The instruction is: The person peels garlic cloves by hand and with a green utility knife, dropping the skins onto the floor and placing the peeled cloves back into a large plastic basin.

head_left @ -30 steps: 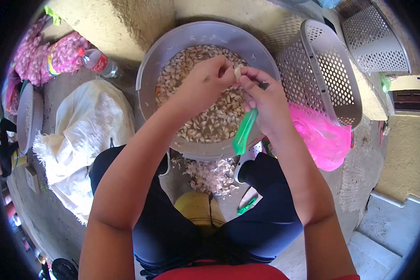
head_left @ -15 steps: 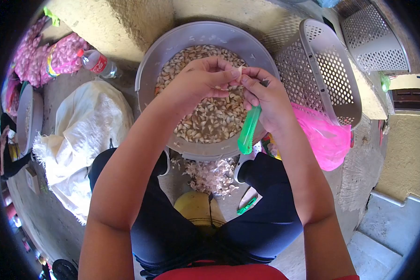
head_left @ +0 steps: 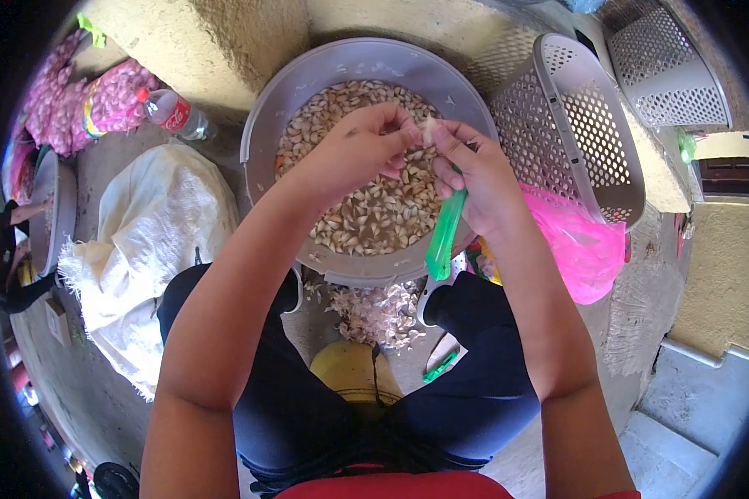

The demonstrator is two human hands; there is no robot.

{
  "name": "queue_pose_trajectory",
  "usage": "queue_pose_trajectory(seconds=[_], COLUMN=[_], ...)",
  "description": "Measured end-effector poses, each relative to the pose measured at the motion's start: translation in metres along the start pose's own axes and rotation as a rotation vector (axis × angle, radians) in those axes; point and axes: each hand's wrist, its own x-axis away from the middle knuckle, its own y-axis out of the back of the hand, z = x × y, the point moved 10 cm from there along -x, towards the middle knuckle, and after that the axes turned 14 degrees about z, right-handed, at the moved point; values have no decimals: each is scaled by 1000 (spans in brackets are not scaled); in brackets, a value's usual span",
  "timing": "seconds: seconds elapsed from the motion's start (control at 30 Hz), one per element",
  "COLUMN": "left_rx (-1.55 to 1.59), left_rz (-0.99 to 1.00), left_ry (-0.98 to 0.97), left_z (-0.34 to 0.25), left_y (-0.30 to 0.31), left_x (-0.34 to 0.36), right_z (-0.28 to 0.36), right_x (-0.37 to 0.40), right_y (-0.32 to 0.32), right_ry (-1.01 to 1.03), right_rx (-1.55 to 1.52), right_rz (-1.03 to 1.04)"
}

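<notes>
Above a large grey basin (head_left: 266,108) of garlic cloves in water (head_left: 366,212), my two hands come close together. My right hand (head_left: 483,170) grips a green utility knife (head_left: 447,237), its handle hanging down from the palm. A pale garlic clove (head_left: 429,130) shows at that hand's thumb and fingertip. My left hand (head_left: 370,143) is closed in a pinch just left of the clove; whatever sits between its fingertips is too small to make out. The knife's blade is mostly hidden by the right fingers.
Garlic skins (head_left: 379,314) lie between my feet, near a second green knife (head_left: 439,367). A white sack (head_left: 154,224) and a cola bottle (head_left: 175,114) stand left. Rightward are a perforated basket (head_left: 549,125) and pink bag (head_left: 578,245). Another person's arm (head_left: 29,212) reaches to a far-left basin (head_left: 54,216).
My left fingertips have drawn slightly left from the right ones, and more of the pale clove shows. The knife handle has tilted a little. At far left, the other person's arm has moved.
</notes>
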Motion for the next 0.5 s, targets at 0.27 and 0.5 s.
queue_pose_trajectory(seconds=[0.27, 0.5], left_rx=[-12, -6], left_rz=[-8, -72], left_ry=[15, 41], left_z=[2, -7], left_y=[-3, -2], left_x=[1, 5], right_z=[-2, 8], right_x=[1, 2], right_y=[4, 10], right_ry=[15, 76], right_rx=[-166, -39], right_rz=[-13, -53])
